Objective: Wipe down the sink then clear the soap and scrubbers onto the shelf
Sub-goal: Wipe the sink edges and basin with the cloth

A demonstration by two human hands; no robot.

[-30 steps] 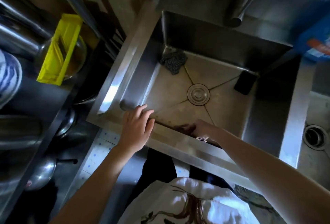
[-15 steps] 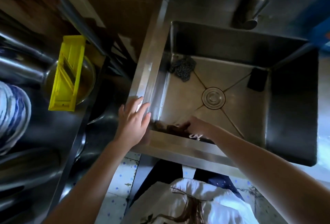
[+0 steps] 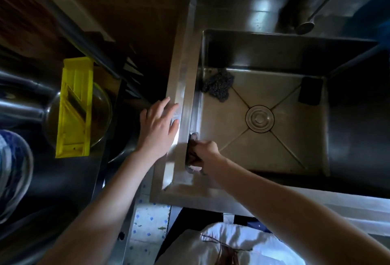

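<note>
Stainless steel sink (image 3: 181, 87) seen from above, left rim under the flat, spread left hand (image 3: 158, 129). Right hand (image 3: 205, 155) closed, fingers (image 3: 197, 144) clamped on a dark brownish cloth (image 3: 193, 155) pressed against the inner left wall, just beside the left hand. Ahead of those fingers, in the far-left corner of the basin: a dark steel-wool scrubber (image 3: 219, 87). Farther right, against the right wall: a black rectangular sponge (image 3: 310, 90). Between them, a round metal drain (image 3: 260, 118). Well left of the left hand: a yellow plastic slicer (image 3: 75, 108).
</note>
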